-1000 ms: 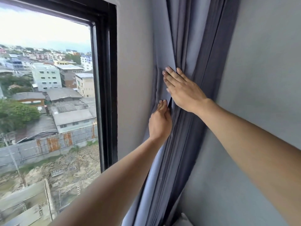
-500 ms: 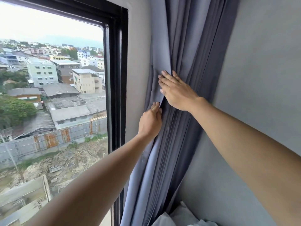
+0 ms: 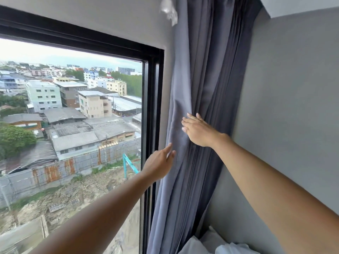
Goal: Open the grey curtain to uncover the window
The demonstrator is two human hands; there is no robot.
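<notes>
Curtain (image 3: 205,85): I see it bunched into tight vertical folds against the right wall (image 3: 293,88), hanging in the corner between that wall and the black window frame (image 3: 153,107). It hangs wholly to the right of the frame; none of it lies over the pane, and the window (image 3: 73,116) is uncovered, with rooftops, a rusty fence and bare ground below.

My right hand (image 3: 199,132) lies flat on the gathered folds at mid-height, fingers (image 3: 190,119) straight and close together, pointing up and left, palm pressed to the cloth. It grips nothing; it only pushes against the fabric.

My left hand (image 3: 159,163) is lower and to the left, in front of the frame's inner edge. Its fingers are stretched out and loosely spread, with the tips at the curtain's left edge. I cannot tell whether they touch the cloth or sit just short of it. Nothing is pinched in this hand.

White bedding (image 3: 216,244) shows at the bottom, just beside the curtain's lower end. A scrap of clear plastic (image 3: 168,10) hangs by the curtain's top.
</notes>
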